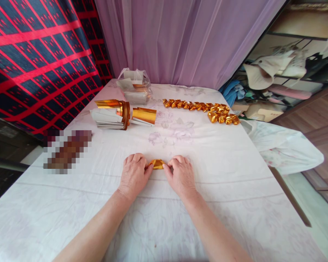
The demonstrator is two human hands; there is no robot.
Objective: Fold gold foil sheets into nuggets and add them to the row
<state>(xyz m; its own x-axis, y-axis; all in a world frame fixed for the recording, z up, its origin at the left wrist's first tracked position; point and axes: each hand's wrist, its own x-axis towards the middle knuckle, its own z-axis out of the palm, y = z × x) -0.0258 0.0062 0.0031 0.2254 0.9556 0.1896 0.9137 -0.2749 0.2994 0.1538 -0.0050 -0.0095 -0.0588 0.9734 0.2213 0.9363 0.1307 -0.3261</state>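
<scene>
A small folded piece of gold foil paper (157,164) lies low over the table, held at both ends. My left hand (133,173) pinches its left end between thumb and fingers. At the right end, my right hand (181,174) pinches it the same way. The fingertips partly cover the ends of the piece. Farther back on the left is a stack of gold and white paper sheets (110,118), with several loose gold sheets (144,115) beside it. A row of folded gold foil pieces (191,105) runs along the back right, with a shorter row (223,118) in front.
A clear plastic bag (135,87) with paper bundles stands at the back of the table. The table has a white floral cloth (164,214). A purple curtain (164,40) hangs behind, shelves (292,36) stand right, and a blurred-out patch (67,151) covers something at left.
</scene>
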